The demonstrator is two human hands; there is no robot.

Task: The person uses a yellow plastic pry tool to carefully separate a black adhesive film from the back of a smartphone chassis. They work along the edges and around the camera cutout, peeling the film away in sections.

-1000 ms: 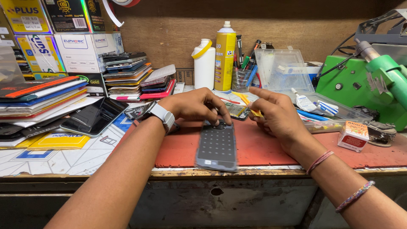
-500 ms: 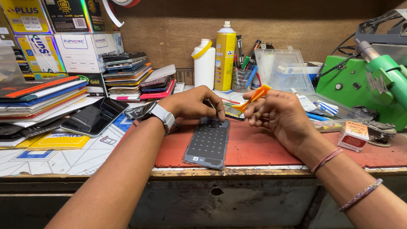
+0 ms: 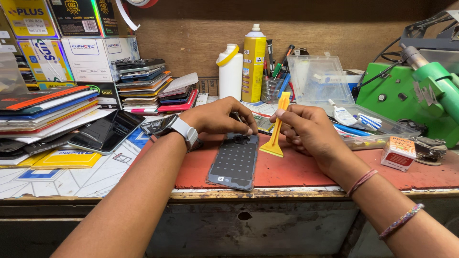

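Note:
A dark grey phone back panel [image 3: 234, 163] lies on the red mat [image 3: 296, 169], its far end under my left hand [image 3: 221, 116]. That hand presses on the panel's top edge and pinches a thin metal tool between its fingers. A watch with a pale strap sits on the left wrist. My right hand [image 3: 308, 130] holds a yellow plastic pry tool [image 3: 277, 129] upright, its wide flat tip resting on the mat just right of the panel.
Stacks of phones and boxes [image 3: 71, 95] fill the left side. A white bottle [image 3: 230, 71], a yellow spray can [image 3: 253, 62] and a clear plastic case [image 3: 330, 91] stand behind. A green machine [image 3: 416, 95] and a small red-and-white box [image 3: 398, 153] are at the right.
The right hand has raised the yellow pry tool from lying low to standing upright on the mat. The panel has shifted slightly left and turned under the left hand.

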